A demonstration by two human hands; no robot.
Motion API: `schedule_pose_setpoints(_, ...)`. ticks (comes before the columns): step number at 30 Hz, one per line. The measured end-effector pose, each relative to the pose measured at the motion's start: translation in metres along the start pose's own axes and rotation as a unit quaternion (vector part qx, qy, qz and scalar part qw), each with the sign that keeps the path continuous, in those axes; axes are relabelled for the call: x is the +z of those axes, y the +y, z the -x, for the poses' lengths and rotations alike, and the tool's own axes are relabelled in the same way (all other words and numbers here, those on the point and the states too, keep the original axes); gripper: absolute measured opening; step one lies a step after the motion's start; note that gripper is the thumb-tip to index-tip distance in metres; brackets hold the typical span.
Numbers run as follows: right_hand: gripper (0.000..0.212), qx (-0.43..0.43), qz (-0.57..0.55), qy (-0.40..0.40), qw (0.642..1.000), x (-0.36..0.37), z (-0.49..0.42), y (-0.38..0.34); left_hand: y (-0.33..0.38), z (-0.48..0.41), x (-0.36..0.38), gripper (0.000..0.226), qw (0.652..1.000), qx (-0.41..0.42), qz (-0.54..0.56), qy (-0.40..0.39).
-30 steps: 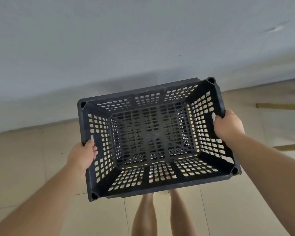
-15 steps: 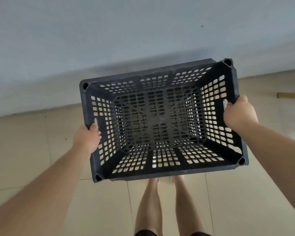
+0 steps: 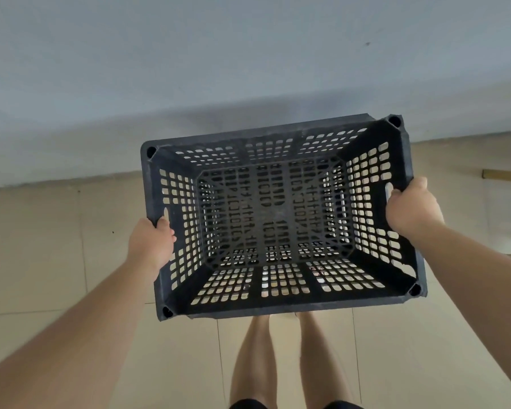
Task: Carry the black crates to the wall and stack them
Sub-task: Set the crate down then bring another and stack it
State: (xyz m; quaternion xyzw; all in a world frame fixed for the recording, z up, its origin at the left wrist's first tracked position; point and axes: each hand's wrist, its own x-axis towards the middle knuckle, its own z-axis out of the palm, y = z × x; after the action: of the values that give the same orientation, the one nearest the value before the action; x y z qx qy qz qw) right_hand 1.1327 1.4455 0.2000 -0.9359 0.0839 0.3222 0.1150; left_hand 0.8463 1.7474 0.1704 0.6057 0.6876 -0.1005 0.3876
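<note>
Black perforated plastic forms the crate [image 3: 278,219], which hangs in the air between the two hands, clear of the tiled floor [image 3: 42,261] and close to the pale wall [image 3: 189,69] ahead. The left hand [image 3: 151,243] is closed over the rim of the crate's left short side, beside the slot handle there, fingers curled under the edge and thumb on top. The right hand [image 3: 410,208] is wrapped the same way over the rim of the right short side, next to that side's slot handle. Both arms reach forward from the bottom corners of the view, so the crate sits squarely between the grips with its open top facing the camera.

The crate is rectangular and tapers slightly toward its base. All four walls are pierced with rows of small rectangular holes, and the floor shows through them as light patches. The bottom panel carries a denser pattern of narrow slots with diagonal ribs crossing at the centre. Each corner of the rim has a round socket. The crate is tilted a little, its right end farther up in the view than its left. Nothing lies inside it. Two bare legs [image 3: 257,364] stand under its near edge.
</note>
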Motion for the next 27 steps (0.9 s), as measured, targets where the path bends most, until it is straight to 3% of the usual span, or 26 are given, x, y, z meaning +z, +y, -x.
schedule_pose_setpoints(17, 0.027, -0.004, 0.003, 0.015, 1.0, 0.003, -0.003, 0.004, 0.002, -0.014, 0.0, 0.035, 0.999, 0.019, -0.032, -0.005)
schedule_pose_setpoints(22, 0.046, 0.047, 0.005, -0.04, 0.998, -0.008, 0.009, -0.006, 0.014, 0.007, -0.011, 0.036, 0.996, 0.005, -0.085, -0.029)
schedule_pose_setpoints(25, 0.059, 0.05, 0.021, -0.054, 0.997, -0.018, 0.032, -0.01, 0.013, 0.046, -0.017, 0.056, 0.994, 0.028, -0.097, -0.031)
schedule_pose_setpoints(27, 0.065, 0.027, 0.026, -0.069, 0.997, -0.026, 0.051, -0.011, 0.013, 0.07, -0.019, 0.075, 0.984, 0.058, -0.162, -0.042)
